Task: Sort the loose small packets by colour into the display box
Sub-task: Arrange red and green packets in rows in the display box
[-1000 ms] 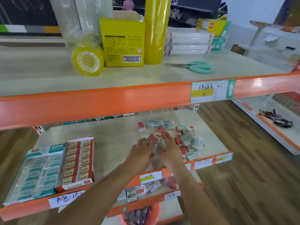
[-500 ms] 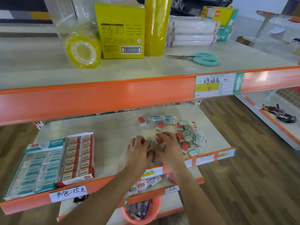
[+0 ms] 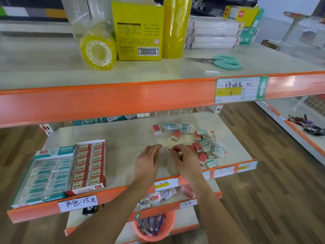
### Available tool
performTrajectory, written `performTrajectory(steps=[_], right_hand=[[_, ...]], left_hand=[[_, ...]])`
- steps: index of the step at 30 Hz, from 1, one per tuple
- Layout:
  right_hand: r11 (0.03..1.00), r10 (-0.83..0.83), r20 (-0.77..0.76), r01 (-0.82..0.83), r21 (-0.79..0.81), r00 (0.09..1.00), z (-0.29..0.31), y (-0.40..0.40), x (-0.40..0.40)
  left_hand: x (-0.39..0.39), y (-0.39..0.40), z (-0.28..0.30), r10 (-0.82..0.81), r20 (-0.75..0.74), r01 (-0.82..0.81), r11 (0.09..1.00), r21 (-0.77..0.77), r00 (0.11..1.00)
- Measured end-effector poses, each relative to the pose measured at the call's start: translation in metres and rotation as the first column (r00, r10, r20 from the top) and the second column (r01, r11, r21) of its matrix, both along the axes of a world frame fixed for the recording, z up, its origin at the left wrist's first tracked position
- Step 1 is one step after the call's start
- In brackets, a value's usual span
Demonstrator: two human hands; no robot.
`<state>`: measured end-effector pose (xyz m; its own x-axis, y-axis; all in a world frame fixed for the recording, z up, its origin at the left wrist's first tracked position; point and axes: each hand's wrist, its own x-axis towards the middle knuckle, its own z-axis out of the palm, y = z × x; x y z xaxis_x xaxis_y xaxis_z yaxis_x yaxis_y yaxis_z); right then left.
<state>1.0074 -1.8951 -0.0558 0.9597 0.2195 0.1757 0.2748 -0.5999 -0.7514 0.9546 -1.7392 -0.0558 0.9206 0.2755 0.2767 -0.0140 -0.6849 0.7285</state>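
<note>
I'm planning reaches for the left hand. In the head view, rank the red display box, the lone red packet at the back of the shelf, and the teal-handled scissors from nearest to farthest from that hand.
From the left hand:
1. Red display box, to its left on the same shelf.
2. Lone red packet, behind the hand.
3. Teal-handled scissors, on the upper shelf, to the right.

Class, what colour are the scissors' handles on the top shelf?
Teal scissors, clearest in the head view.
</note>
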Motion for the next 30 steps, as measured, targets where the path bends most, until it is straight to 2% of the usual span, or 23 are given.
performTrajectory(steps=[3, 6, 11, 14, 18, 23, 27, 30], right_hand=[[0.999, -0.042, -0.004, 0.042, 0.034, 0.999, 0.001, 0.0, 0.0], [0.998, -0.065, 0.0, 0.065, 0.026, 0.998, 0.001, 0.0, 0.001], [0.997, -0.073, 0.061, 0.073, 0.007, 0.995, -0.002, 0.0, 0.003], [0.999, -0.022, 0.012, 0.023, -0.037, 1.0, -0.001, -0.001, 0.0], [0.996, 0.051, -0.057, -0.055, -0.077, 0.997, 0.003, -0.003, -0.002], [0.993, 0.066, -0.047, -0.07, -0.097, 0.997, 0.004, -0.001, -0.004], [0.995, 0.063, -0.049, -0.067, -0.068, 0.997, 0.006, -0.001, -0.004], [0.999, 0.049, -0.057, -0.05, -0.022, 0.997, 0.009, -0.001, -0.005]], left_hand=[[0.0, 0.001, 0.002, 0.051, 0.013, -0.051, 0.998, -0.033, 0.999], [0.0, 0.001, 0.003, 0.122, 0.035, -0.124, 0.991, 0.059, 0.992], [0.001, 0.007, 0.002, 0.235, -0.078, -0.232, 0.971, 0.054, 0.969], [-0.001, 0.008, 0.005, 0.205, -0.116, -0.207, 0.978, -0.004, 0.972], [-0.007, 0.015, 0.006, 0.064, -0.169, -0.079, 0.993, -0.082, 0.984], [-0.015, 0.026, 0.0, -0.054, -0.15, 0.087, 0.971, 0.222, 0.987], [-0.014, 0.028, 0.0, -0.05, -0.111, 0.081, 0.951, 0.298, 0.993], [-0.015, 0.033, 0.006, -0.065, -0.118, 0.097, 0.95, 0.298, 0.991]])
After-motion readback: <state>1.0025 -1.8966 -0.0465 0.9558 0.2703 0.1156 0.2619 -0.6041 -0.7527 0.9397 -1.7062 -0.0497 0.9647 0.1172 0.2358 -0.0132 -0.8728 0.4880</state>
